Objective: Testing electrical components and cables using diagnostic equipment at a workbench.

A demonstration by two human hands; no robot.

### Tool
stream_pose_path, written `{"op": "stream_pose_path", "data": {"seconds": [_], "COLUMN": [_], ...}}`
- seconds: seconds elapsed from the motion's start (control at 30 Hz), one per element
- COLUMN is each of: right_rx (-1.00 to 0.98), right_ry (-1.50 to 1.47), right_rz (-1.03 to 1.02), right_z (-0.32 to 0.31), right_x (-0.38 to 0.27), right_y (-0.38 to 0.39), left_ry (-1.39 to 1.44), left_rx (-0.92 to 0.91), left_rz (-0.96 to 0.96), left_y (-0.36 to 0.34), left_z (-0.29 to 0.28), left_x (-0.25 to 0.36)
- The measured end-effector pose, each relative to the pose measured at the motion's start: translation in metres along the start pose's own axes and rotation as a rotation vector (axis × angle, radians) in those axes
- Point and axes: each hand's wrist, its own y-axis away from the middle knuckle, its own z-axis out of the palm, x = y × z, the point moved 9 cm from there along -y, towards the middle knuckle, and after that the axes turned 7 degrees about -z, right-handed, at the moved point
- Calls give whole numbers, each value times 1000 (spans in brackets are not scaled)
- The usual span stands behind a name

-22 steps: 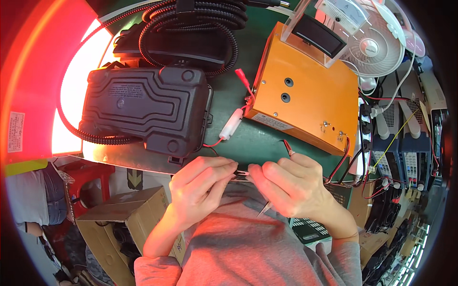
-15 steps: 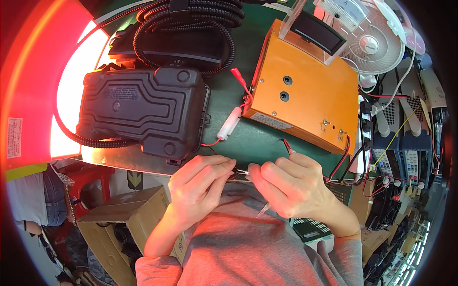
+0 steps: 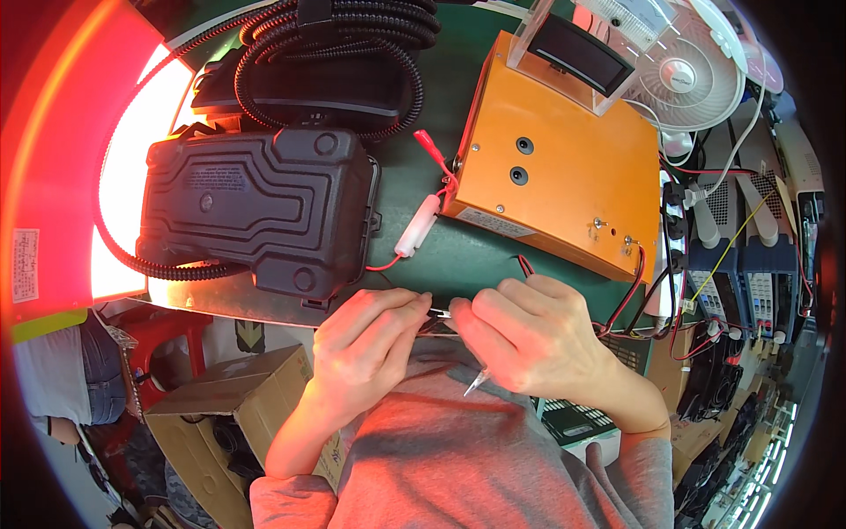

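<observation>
My left hand [image 3: 368,339] is closed in a pinch just in front of the black case, at the near table edge. A small shiny metal piece [image 3: 440,313] with a dark part spans the gap between its fingertips and those of my right hand. Closed as well, my right hand [image 3: 533,339] also holds a slim tool whose pale pointed end [image 3: 477,382] sticks out below the palm; its kind cannot be made out. Red wire [image 3: 526,265] shows above the knuckles, and whether it joins the tool is hidden. My fingers cover most of the small piece.
Beyond my left hand lies a black ribbed case [image 3: 256,207] with a coiled corrugated hose [image 3: 344,35] behind it. An orange box [image 3: 564,167] stands right of a white inline holder [image 3: 418,227] on red wire. A fan [image 3: 679,79], a glowing panel [image 3: 53,176] and a carton [image 3: 220,397] surround the table.
The pointed tool end below my right hand has swung slightly left and turned. Both hands keep their pinch on the small metal piece. The view has shifted a little.
</observation>
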Motion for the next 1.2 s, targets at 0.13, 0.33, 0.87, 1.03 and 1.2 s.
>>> {"op": "stream_pose_path", "data": {"seconds": [0.13,0.33,0.87,1.03,1.2], "right_rx": [-22,168,439,182,212], "right_ry": [-66,-241,-784,-532,-403], "right_rz": [171,275,607,297,215], "right_z": [-11,-41,-45,-42,-40], "right_x": [20,42,66,37,26], "right_y": [1,19,46,13,4], "left_ry": [31,-258,327,231,175], "left_rx": [-55,206,143,34,139], "left_rz": [-156,30,-9,-153,-96], "left_y": [-7,-39,-48,-22,-15], "left_z": [-2,-13,-4,-5,-12], "left_x": [-4,38,36,19,15]}}
